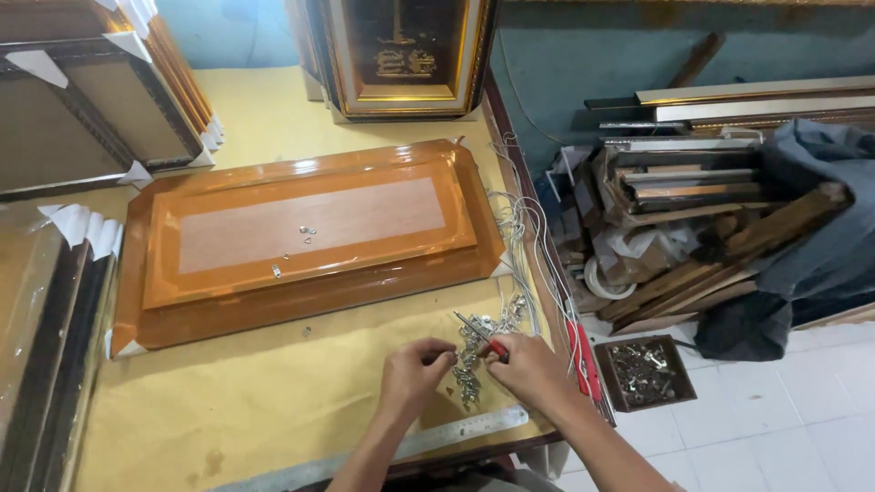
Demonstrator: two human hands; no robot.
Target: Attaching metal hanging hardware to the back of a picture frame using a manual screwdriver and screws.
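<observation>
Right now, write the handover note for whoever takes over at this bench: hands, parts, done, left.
Left hand: fingers pinched at the pile of metal hangers, apparently on one small piece.
Right hand: holding a red-handled tool, tip over the pile.
Frame: face down on the yellow table, plastic-wrapped, with a few small metal bits loose on its back.
Wire lies along the table's right edge; steel ruler near the front edge.
Done: frame laid out, hardware gathered.
Left: no hanger looks fixed to the frame yet.
</observation>
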